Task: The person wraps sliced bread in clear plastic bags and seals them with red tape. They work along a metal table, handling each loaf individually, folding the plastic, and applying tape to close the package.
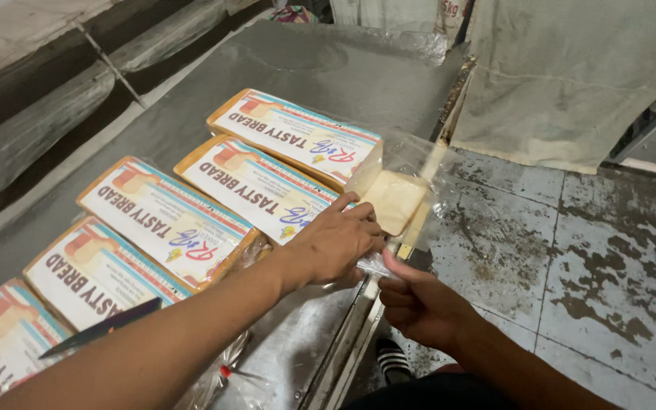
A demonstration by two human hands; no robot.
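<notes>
My left hand (335,239) rests on the open end of a bagged bread loaf (256,188), fingers pressed against the clear plastic. My right hand (419,304) pinches the loose clear plastic bag end (377,264) at the table's edge. The pale cut face of a bread loaf (393,199) shows inside the transparent bag, sticking out past the table edge. Both hands grip the same bag.
Several more wrapped bread loaves (165,222) lie in a row on the steel table (320,68). A dark knife (104,326) lies on the near loaf. Stained concrete floor (571,250) is on the right, cloth sacks (571,76) behind. My sandalled foot (395,361) shows below.
</notes>
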